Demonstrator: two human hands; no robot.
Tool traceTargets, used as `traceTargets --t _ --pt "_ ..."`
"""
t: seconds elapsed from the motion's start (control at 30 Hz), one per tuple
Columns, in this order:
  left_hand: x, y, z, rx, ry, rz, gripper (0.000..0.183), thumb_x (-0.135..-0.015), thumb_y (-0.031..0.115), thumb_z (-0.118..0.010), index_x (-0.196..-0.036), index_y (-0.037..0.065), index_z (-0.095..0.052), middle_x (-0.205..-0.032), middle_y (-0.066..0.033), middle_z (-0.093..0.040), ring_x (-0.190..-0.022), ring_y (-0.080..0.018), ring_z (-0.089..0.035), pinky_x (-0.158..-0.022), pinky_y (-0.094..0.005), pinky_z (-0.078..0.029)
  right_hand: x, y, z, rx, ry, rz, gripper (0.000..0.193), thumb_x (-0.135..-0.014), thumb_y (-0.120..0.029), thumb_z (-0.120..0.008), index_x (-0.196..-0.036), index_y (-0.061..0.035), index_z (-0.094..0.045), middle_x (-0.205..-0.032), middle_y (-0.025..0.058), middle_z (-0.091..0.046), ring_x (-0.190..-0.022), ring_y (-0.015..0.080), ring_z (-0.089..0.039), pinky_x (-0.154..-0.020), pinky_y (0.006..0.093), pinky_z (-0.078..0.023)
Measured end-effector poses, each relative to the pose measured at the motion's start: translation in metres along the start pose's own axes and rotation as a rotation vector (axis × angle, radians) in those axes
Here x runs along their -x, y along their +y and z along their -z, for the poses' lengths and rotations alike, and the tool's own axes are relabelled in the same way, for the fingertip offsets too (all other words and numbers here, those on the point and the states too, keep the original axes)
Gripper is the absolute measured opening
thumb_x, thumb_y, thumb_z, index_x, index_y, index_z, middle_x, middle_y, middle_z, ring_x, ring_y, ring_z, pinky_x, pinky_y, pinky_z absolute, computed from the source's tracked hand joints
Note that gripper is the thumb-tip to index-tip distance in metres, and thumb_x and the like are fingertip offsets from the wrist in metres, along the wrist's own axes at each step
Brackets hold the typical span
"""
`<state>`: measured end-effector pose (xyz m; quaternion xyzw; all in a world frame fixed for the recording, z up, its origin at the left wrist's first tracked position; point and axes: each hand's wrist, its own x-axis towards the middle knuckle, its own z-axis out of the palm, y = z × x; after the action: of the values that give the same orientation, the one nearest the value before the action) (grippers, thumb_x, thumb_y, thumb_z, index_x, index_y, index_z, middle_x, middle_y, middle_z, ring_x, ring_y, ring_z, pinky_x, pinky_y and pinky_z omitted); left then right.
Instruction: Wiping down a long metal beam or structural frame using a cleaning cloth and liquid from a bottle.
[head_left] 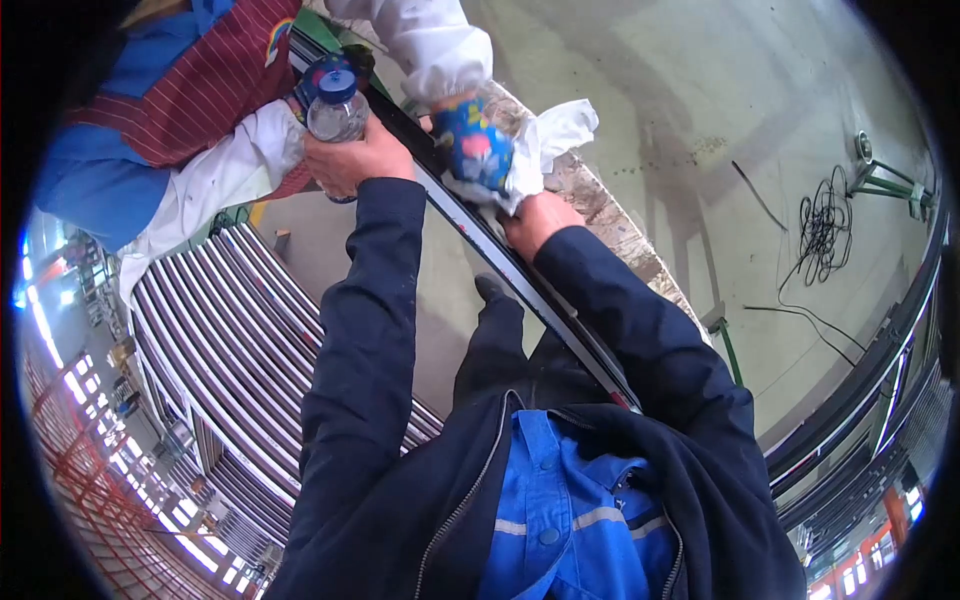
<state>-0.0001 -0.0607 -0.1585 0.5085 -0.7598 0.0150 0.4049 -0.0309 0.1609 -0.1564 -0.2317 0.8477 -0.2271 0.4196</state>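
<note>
My left hand point(362, 158) is closed around a clear plastic bottle point(338, 120) with a blue cap, above a long dark metal profile point(468, 222). My right hand point(543, 218) grips a crumpled white cloth point(545, 145) on the far side of the profile. Against that cloth is a co-worker's hand in a blue flowered glove point(474, 142); whether it also grips the cloth, I cannot tell. The co-worker's other hand, in a similar glove point(322, 72), is partly hidden behind the bottle.
A co-worker in a striped maroon apron point(212, 75) stands at the far left. Rows of metal profiles point(235, 310) lie at my left. A worn board edge point(600, 205) runs along the right. Tangled black cable point(822, 235) lies on the floor beside a green stand point(890, 185).
</note>
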Motion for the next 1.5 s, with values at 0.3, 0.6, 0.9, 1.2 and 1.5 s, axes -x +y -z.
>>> traceTargets --t 0.3,0.6,0.9,1.2,1.5 --pt "-0.001 0.0 0.006 -0.052 -0.073 0.097 0.074 -0.072 0.04 -0.078 -0.124 0.001 -0.043 -0.113 -0.0208 -0.053 -0.111 -0.0422 -0.051 -0.091 -0.056 -0.04 0.035 0.025 -0.009 -0.191 0.102 0.139 0.033 -0.086 -0.035 -0.062 -0.099 -0.0045 -0.064 -0.088 0.0247 -0.066 -0.087 0.0419 -0.064 -0.077 0.0481 -0.05" --pt "0.0 -0.003 -0.001 0.0 -0.084 0.102 0.075 -0.072 0.043 -0.077 -0.125 0.003 -0.042 -0.12 -0.0207 -0.05 -0.114 -0.042 -0.05 -0.093 -0.0551 -0.038 -0.014 -0.016 -0.009 -0.038 0.152 0.093 0.034 -0.087 -0.037 -0.06 -0.101 -0.0058 -0.063 -0.089 0.0235 -0.067 -0.089 0.0418 -0.064 -0.078 0.0491 -0.051" --pt "-0.001 -0.001 0.0 0.015 -0.064 0.122 0.074 -0.073 0.044 -0.076 -0.126 0.005 -0.042 -0.121 -0.0197 -0.05 -0.117 -0.0406 -0.047 -0.096 -0.0559 -0.035 0.003 -0.002 -0.008 -0.045 0.106 0.092 0.032 -0.085 -0.036 -0.063 -0.102 -0.0096 -0.066 -0.091 0.0216 -0.068 -0.088 0.0408 -0.065 -0.078 0.0476 -0.052" --pt "0.001 -0.008 0.0 0.011 -0.078 0.123 0.073 -0.074 0.043 -0.076 -0.127 0.006 -0.042 -0.124 -0.018 -0.05 -0.121 -0.0388 -0.046 -0.1 -0.0548 -0.033 0.024 0.028 -0.014 -0.101 0.016 0.127 0.034 -0.087 -0.039 -0.061 -0.101 -0.0083 -0.066 -0.089 0.0238 -0.067 -0.087 0.0411 -0.065 -0.075 0.0465 -0.051" --pt "0.002 -0.006 -0.002 0.051 -0.073 0.11 0.071 -0.074 0.042 -0.077 -0.125 0.006 -0.044 -0.12 -0.0183 -0.053 -0.118 -0.0392 -0.048 -0.099 -0.0544 -0.034 -0.025 -0.02 -0.008 -0.002 0.09 0.099 0.037 -0.087 -0.044 -0.06 -0.106 -0.0122 -0.063 -0.091 0.0231 -0.067 -0.086 0.0417 -0.064 -0.076 0.0498 -0.051"
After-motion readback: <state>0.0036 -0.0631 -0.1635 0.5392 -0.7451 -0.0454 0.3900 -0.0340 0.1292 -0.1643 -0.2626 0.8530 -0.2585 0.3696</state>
